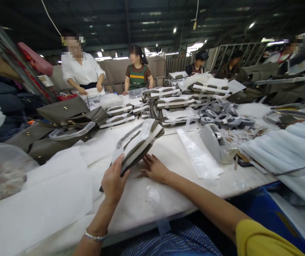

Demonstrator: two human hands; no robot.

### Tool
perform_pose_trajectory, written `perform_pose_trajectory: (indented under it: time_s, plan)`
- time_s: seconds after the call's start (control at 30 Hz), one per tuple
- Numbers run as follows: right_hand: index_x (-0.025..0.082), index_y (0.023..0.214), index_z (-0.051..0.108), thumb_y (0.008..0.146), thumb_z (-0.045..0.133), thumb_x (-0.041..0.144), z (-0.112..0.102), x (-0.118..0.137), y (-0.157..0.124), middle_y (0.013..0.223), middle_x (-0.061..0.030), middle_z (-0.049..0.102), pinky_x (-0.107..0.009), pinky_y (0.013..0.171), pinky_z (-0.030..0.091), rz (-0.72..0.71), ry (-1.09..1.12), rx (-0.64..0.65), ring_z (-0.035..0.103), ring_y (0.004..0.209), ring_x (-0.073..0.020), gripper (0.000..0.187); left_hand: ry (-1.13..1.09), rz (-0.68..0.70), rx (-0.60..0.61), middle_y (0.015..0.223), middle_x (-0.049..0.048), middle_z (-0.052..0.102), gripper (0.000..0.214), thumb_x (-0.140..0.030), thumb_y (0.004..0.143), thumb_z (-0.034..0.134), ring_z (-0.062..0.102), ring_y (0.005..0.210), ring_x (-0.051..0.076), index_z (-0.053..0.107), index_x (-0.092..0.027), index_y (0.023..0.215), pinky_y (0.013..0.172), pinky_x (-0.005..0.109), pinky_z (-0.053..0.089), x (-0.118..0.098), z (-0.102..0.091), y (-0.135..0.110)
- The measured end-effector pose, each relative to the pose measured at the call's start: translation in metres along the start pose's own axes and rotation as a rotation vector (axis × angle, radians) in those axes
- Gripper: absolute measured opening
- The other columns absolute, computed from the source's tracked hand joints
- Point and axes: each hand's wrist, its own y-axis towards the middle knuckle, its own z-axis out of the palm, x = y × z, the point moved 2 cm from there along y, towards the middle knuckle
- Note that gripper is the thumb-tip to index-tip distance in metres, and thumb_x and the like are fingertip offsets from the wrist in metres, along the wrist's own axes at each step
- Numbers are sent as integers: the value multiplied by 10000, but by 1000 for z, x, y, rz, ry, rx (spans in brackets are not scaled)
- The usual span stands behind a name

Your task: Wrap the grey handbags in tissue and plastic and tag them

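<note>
dim roof (109, 21), small bright lamps (174, 30), softly bright tabletop (179, 193), stretched, blurry edges

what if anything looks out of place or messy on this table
Nothing looks clearly broken. A clear strip droops over the near edge of the table, where it looks stray. Small scraps lie strewn beside the grey rolls, untidy next to the stacked bundles.

One camera sits on the person's head and looks forward and down over the wide white desk (177, 195). The bare left hand (115, 180) and bare right hand (154, 168) are close, low in the middle. The view goes far, past a person in a white shirt (81, 73), up to the dark metal roof (96, 19).
</note>
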Motion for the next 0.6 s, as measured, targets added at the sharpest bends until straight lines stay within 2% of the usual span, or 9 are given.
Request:
perform_pose_trajectory:
  time_s: [0.07, 0.2, 0.3, 0.37, 0.47, 0.53, 0.6]
  plan:
    - [96, 1482, 372, 956, 512, 508, 1, 9, -13, 1539, -200, 335, -496, 1206, 221, -20, -4, -43, 285, 1449, -299, 682, -7, 11, -17, 1318, 86, 626, 562, -316, 922, 592, 643, 1107, 282, 407, -232, 1446, 897, 368, 517, -3, -9, 9]
    - [154, 1477, 399, 924, 492, 618, 15, 23, -56, 1527, -154, 381, -530, 1200, 235, -151, 23, 37, 322, 1431, -312, 727, -24, 114, -83, 1326, 81, 623, 540, -288, 938, 580, 619, 1166, 253, 405, -243, 1447, 979, 351, 478, -19, -24, 13]
    - [139, 1405, 496, 971, 483, 489, 15, 31, -67, 1447, -157, 495, -506, 1183, 296, -236, 16, -53, 418, 1376, -293, 558, -47, 245, -117, 1322, 83, 628, 541, -227, 940, 575, 602, 1199, 234, 401, -231, 1452, 999, 342, 465, -38, -30, 6]
    - [135, 1313, 574, 998, 456, 371, 4, 42, -72, 1312, -147, 619, -472, 1153, 358, -401, 25, -176, 529, 1274, -261, 411, -68, 327, -113, 1322, 89, 627, 500, -202, 949, 550, 588, 1222, 233, 435, -213, 1435, 998, 348, 467, -50, -31, -2]
    - [132, 1222, 607, 995, 474, 332, -26, 60, -87, 1141, -123, 701, -417, 1057, 466, -633, 86, -293, 625, 1109, -224, 330, -94, 408, -114, 1326, 89, 624, 422, -166, 968, 492, 578, 1236, 236, 503, -190, 1389, 988, 358, 473, -65, -30, -18]
    - [126, 1180, 612, 981, 505, 311, -51, 67, -96, 1073, -117, 713, -385, 993, 511, -692, 124, -342, 645, 1045, -215, 292, -101, 422, -120, 1324, 74, 627, 390, -149, 979, 469, 580, 1233, 226, 533, -188, 1362, 981, 353, 471, -72, -28, -31]
    - [144, 1157, 620, 964, 523, 247, -75, 63, -95, 1043, -108, 715, -359, 945, 533, -674, 144, -399, 653, 1011, -205, 239, -104, 407, -130, 1309, 51, 639, 357, -145, 992, 453, 592, 1215, 211, 567, -193, 1327, 969, 342, 464, -79, -25, -45]
